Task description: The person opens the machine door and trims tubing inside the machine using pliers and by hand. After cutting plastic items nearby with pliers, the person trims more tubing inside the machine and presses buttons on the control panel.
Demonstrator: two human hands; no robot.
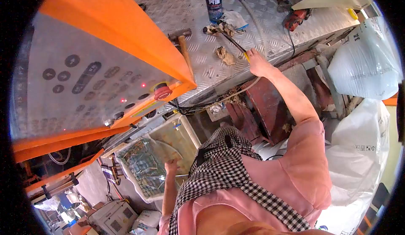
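My right hand (258,63) is closed around the end of a long, thin dark tool with a yellow part (237,45) at the grip. The tool's far end reaches crumpled, stained rags (223,27) on the metal tread-plate table (198,62); its exact kind is unclear. A dark spray can (213,3) stands upright behind the rags, and a brown crumpled scrap (225,55) lies nearer. My left hand (172,166) has curled fingers over a pale plastic bin (192,129) containing thin metal pieces. Whether it holds anything is hidden.
An orange-framed control panel (84,66) with a red stop button (162,91) juts in from the left. A hammer (184,51) lies beside it. A red power tool (297,20) rests at the table's far right. Plastic-wrapped bundles (365,62) stand on the right.
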